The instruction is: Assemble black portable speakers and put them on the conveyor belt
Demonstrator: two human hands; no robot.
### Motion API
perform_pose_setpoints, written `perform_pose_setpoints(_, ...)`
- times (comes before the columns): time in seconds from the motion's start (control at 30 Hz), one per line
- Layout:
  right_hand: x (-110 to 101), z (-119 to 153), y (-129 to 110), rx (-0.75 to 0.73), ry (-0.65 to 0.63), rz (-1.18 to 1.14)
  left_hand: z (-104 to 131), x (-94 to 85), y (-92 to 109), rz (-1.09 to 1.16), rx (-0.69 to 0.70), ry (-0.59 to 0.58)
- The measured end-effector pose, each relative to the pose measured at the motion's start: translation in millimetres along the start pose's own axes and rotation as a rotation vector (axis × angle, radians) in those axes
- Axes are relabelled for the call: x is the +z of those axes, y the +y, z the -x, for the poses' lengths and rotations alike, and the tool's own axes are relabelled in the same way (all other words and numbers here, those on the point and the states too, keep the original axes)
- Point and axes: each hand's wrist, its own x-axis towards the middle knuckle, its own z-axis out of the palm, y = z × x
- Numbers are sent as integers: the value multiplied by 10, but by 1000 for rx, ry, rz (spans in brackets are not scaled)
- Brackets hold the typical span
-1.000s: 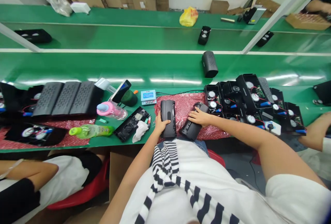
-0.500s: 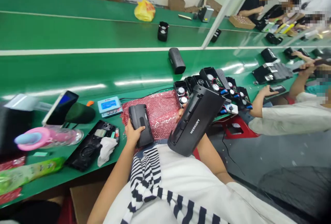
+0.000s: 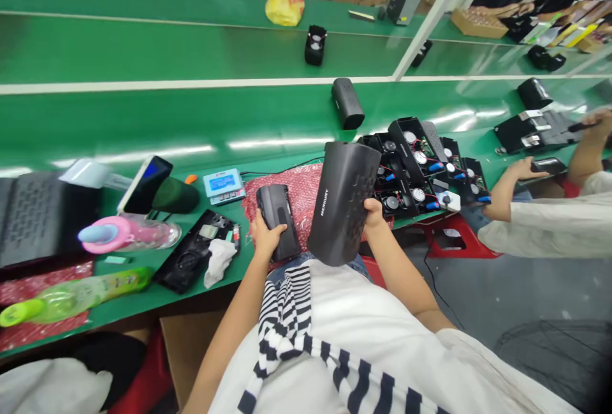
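My left hand [image 3: 266,234] is closed round a flat black casing half [image 3: 278,216], thumb across its face, at the near edge of the red bubble wrap [image 3: 306,178]. In my right hand [image 3: 374,215] is a larger black speaker housing [image 3: 342,200], lettered MERKURY and held tilted above the bubble wrap. My fingers grip its right side; the ones behind it are hidden. The two pieces are apart. Just right of the housing lie several opened speaker shells [image 3: 411,152] with round drivers, red wires and blue connectors.
A blue-and-white meter [image 3: 223,185] stands left of the bubble wrap. Further left are a black panel [image 3: 184,261], a pink bottle [image 3: 129,235] and a green bottle [image 3: 76,296]. Another speaker housing [image 3: 348,104] stands on the bench behind. A co-worker's hand [image 3: 521,170] is at far right.
My right hand has turned the MERKURY housing more upright, bringing its dotted side into view and hiding its open edge. My left hand keeps its casing half. The whole view has shifted.
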Motion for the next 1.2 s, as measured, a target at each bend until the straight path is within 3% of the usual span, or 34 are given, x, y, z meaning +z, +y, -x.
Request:
perform_pose_setpoints(0.1,39,-128,-31,25,139,101,19,2,21,3,-27,-16)
perform_pose_setpoints(0.2,3,-369,157,175,308,247,38,-13,27,32,-28,-24)
perform_pose_setpoints(0.33,-130,-657,498,330,311,313,61,-34,23,82,-15,-18)
perform_pose_setpoints(0.5,-205,-770,702,362,284,380,98,-27,55,124,-41,-20)
perform_pose_setpoints(0.67,-273,-747,780,304,327,489,126,-15,75,86,-9,3)
perform_pose_setpoints(0.87,-424,-606,779,148,552,710,124,-24,55,72,-14,-13)
perform_pose_setpoints(0.97,-293,-454,764,-94,656,933,130,-13,74,59,5,-4)
perform_pose_setpoints(1.07,46,-349,846,-349,502,1022,136,-3,87,44,-11,-21)
perform_pose_setpoints(1.2,558,-480,1128,-70,159,805,102,-38,-1,142,-32,-67)
